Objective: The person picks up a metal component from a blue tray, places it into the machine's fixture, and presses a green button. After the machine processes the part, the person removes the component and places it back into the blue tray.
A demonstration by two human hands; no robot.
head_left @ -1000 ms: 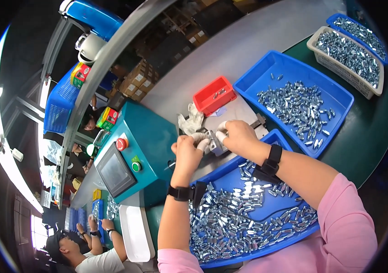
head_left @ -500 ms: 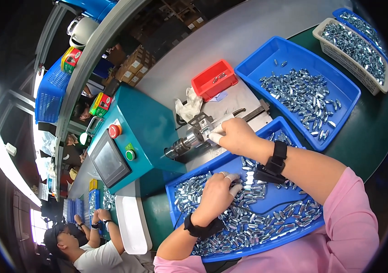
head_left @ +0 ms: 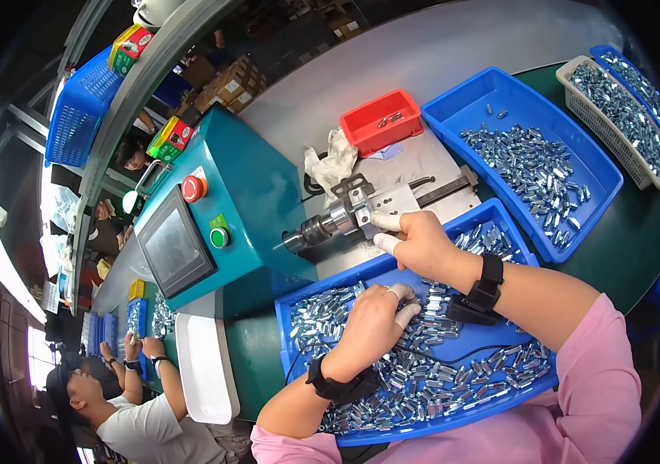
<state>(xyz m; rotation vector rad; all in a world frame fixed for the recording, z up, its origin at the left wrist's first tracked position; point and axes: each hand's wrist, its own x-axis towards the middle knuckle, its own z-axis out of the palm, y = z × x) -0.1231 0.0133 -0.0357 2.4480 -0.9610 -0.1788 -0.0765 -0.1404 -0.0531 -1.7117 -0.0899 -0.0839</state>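
My right hand (head_left: 427,246), its thumb and forefinger in white finger covers, is at the metal clamping fixture (head_left: 361,207). Those two fingers are apart, the forefinger at the fixture's near edge, and nothing shows between them. A drill-like chuck (head_left: 316,230) from the teal machine (head_left: 256,209) points into the fixture. Lower down, my left hand (head_left: 372,321) is over the near blue bin (head_left: 492,340) among small shiny metal parts (head_left: 430,375). Its covered thumb and fingers are curled in; what they grip, if anything, is hidden. Black bands are round both wrists.
A red box (head_left: 380,124) holds a few parts beside a crumpled white cloth (head_left: 332,162). Right stand another blue bin (head_left: 454,97) and a pale basket (head_left: 616,124), both with metal parts. A white tray (head_left: 205,371) is at left, near a seated co-worker (head_left: 140,425).
My right hand has drawn back slightly from the fixture, its thumb and forefinger parting. My left hand stays over the near bin. The whole view has shifted a little.
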